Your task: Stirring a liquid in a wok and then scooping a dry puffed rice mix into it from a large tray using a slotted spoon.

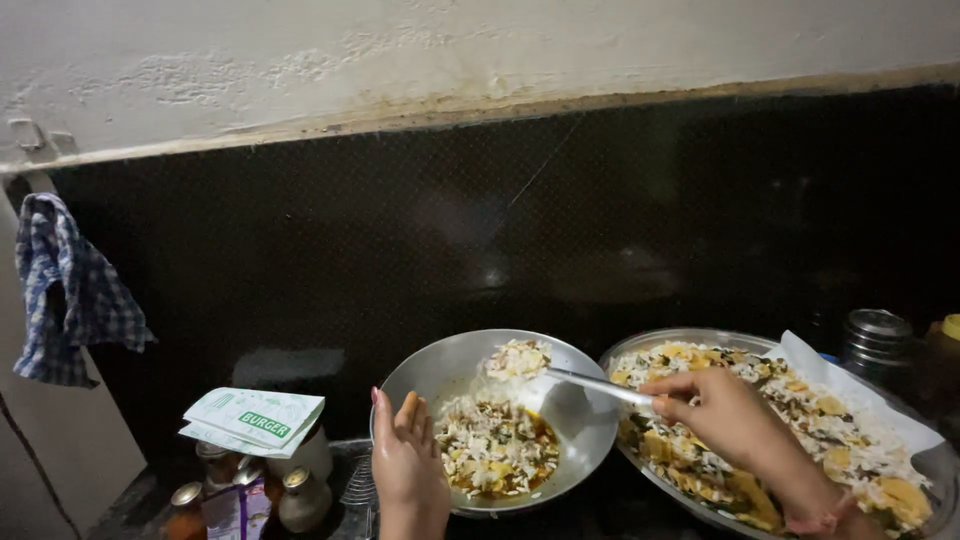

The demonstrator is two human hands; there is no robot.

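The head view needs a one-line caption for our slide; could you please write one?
Right hand lifts a spoon of rice over a metal bowl steadied by the left hand, beside a filled tray.

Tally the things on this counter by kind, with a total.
Metal dishes of food: 2, the pan steadied by the left hand, and the tray.
Spoons: 1, the spoon in the right hand.
Small jars: 3.
Lidded metal canisters: 1.
Checked cloths: 1.
Total: 8
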